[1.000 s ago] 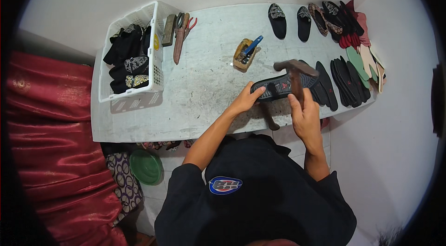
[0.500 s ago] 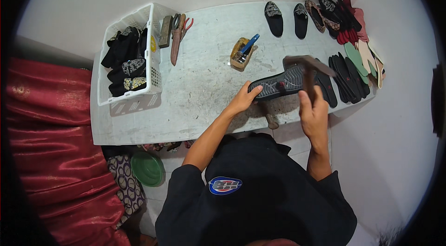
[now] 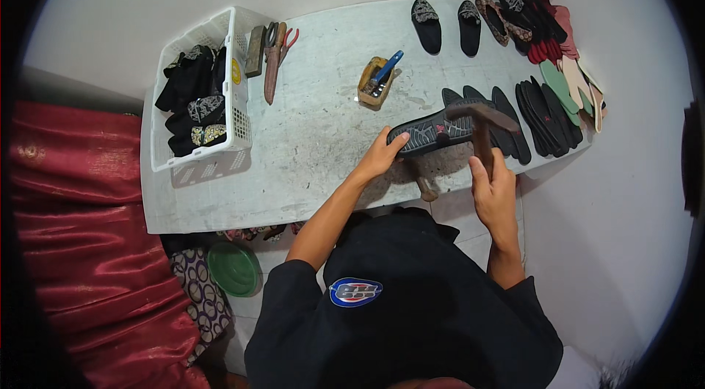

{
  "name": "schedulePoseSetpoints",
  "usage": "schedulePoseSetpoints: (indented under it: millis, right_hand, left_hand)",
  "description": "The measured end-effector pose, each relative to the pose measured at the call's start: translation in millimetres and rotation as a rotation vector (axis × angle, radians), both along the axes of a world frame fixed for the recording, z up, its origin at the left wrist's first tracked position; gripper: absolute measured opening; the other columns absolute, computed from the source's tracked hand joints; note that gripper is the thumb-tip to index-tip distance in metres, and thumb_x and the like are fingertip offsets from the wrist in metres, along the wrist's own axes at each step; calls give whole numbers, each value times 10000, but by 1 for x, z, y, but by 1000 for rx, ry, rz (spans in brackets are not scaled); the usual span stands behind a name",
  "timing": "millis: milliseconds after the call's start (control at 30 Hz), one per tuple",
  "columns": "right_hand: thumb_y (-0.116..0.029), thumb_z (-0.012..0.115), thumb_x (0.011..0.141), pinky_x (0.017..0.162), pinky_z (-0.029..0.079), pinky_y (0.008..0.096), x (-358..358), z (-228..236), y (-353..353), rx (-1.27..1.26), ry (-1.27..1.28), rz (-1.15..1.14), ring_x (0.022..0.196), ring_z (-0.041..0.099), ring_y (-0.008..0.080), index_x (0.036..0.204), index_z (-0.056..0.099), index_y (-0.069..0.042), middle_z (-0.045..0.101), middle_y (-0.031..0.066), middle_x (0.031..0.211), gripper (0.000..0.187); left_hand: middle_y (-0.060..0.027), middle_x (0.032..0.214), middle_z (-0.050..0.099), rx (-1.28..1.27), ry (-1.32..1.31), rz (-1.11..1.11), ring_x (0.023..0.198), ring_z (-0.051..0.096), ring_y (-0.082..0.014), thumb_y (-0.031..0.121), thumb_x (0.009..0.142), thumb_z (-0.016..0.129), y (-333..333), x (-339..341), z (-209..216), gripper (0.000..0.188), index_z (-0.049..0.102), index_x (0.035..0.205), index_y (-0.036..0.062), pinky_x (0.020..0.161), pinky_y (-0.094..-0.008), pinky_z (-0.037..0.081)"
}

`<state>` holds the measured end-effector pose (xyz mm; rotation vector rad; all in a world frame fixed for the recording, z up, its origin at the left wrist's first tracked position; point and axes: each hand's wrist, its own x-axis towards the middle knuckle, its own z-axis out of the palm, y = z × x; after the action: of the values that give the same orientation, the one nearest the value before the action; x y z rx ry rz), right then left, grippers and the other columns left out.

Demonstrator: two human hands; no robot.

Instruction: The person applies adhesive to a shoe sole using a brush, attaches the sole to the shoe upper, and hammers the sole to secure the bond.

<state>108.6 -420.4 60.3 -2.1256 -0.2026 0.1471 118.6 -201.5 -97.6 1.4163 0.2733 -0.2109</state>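
Black shoe [image 3: 422,141], held near the front edge of the table [image 3: 316,58], is turned sole-up, apparently to face the hammer [image 3: 481,124]; the left hand [image 3: 379,156] pinches its left end, probably for steadiness, while the right hand [image 3: 496,193] wraps the handle [image 3: 482,145].

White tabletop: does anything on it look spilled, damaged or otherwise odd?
Dark specks and smudges mark the tabletop between the white basket and the left hand, which holds a black sole. They contrast with the paler surface; whether stains or debris, I can't tell. Nothing else stands out.
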Motion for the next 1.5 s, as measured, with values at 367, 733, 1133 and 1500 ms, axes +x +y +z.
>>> schedulePoseSetpoints:
  millis: [367,733,1133,1500]
  right_hand:
    - [-238,581,942,568,414,509,6,-10,3,-171,-51,75,664,573,493,887,488,19,586,276,676,279]
    - [-248,598,927,566,411,555,-1,-34,14,-227,-35,87,708,580,519,906,509,22,595,306,708,285]
    - [-196,596,913,601,445,540,-27,-63,21,-248,-27,91,698,589,511,935,494,26,613,296,722,245]
    - [-179,598,938,542,451,383,-24,-16,27,117,-178,28,592,622,382,930,527,34,606,219,679,225]
  left_hand:
    - [-38,847,556,-35,26,16,714,526,-109,408,971,540,-4,-3,0,402,505,1059,17,610,-260,447]
    - [-66,860,586,-2,-53,9,733,551,-123,413,964,550,-2,0,-6,431,510,1061,-5,611,-276,476]
    - [-76,871,593,17,-32,-28,734,565,-130,386,965,549,-2,0,3,408,514,1075,-5,616,-288,504]
    - [-78,877,592,-7,-35,-1,744,573,-136,387,966,553,-1,-2,-6,409,513,1063,-8,618,-286,508]
